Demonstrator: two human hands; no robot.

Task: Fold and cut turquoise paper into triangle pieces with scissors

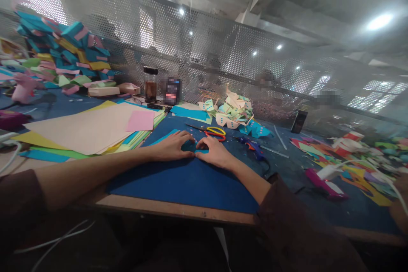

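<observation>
Together, the left hand (176, 146) and right hand (215, 151) curl at blue paper (164, 137); whether either grips it, I cannot tell. Scissors (205, 129) lie just on their far side.

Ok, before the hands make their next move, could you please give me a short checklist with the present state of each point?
1. Left hand and right hand both at the blue paper: ok.
2. Firm grip on it: cannot tell, fingers hide much of it.
3. Scissors well away from the fingers: not ok, they lie just beyond the right hand.
4. Blue glue gun laid down, not held: ok.
5. Glue gun hot or cold: cannot tell.
6. Paper stack free of the left forearm: cannot tell.
</observation>
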